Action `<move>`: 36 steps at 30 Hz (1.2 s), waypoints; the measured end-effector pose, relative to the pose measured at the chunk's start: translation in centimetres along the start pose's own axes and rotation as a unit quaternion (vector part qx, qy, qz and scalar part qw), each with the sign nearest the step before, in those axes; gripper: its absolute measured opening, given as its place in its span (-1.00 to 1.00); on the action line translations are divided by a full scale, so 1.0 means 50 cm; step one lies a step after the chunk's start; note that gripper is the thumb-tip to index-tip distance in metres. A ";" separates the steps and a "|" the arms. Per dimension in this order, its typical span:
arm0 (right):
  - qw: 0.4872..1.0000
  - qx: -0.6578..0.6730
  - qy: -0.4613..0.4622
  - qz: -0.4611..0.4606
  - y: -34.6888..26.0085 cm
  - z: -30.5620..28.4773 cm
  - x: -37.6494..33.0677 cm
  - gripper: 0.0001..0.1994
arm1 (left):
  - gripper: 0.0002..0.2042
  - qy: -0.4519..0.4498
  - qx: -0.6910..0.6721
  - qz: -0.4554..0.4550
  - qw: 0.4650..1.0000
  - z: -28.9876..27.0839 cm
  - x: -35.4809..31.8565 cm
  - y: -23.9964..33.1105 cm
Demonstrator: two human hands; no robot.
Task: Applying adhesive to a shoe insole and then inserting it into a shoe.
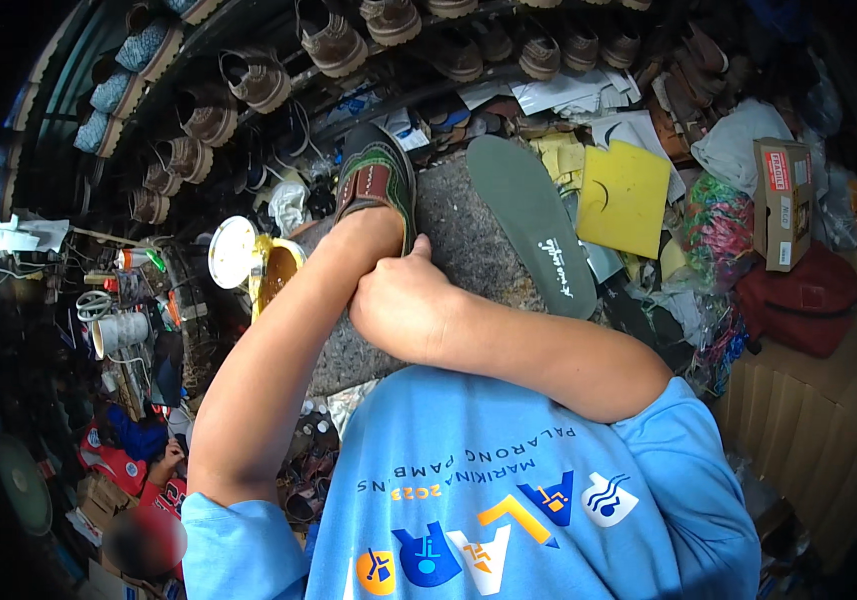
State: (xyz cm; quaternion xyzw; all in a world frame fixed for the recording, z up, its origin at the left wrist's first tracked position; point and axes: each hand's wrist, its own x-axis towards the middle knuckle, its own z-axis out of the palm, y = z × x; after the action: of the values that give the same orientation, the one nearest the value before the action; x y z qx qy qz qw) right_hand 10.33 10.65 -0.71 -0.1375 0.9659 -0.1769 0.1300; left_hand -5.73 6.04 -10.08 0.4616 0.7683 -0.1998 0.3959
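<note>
A dark shoe with green and brown panels (381, 165) lies on the grey worn work surface (449, 210), toe pointing away from me. My left hand (377, 224) reaches into the shoe's opening, so its fingers are hidden. Curled at the heel end is my right hand (404, 305), closed, its thumb along the shoe's side; my left forearm crosses just beside it. To the right of the shoe rests a flat dark green insole (524, 220) with white lettering near its heel end.
Yellow sheets (624, 198) lie right of the insole. An open can of amber glue (279, 270) and its round lid (233, 240) are at left. Brown shoes (254, 80) line racks at the back. A cardboard box (782, 205) and red bag (804, 300) sit far right. Another person (144, 540) is lower left.
</note>
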 end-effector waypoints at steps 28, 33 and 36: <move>0.999 0.021 0.049 0.006 0.003 0.010 -0.001 -0.82 | -0.30 0.082 0.035 -0.056 0.994 0.051 0.108 -0.101; 0.998 0.006 0.069 0.013 0.006 0.018 0.003 -0.84 | -0.24 0.112 0.030 -0.066 0.991 0.044 0.130 -0.121; 0.999 0.008 0.052 0.009 0.009 0.012 -0.005 -0.83 | -0.21 0.125 0.028 -0.068 0.989 0.055 0.155 -0.106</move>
State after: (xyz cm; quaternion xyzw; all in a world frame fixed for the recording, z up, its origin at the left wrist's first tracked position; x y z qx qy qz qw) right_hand 10.62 10.93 -1.36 -0.1181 0.9710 -0.1904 0.0829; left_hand -11.17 5.86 -18.22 0.4405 0.8355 -0.1882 0.2693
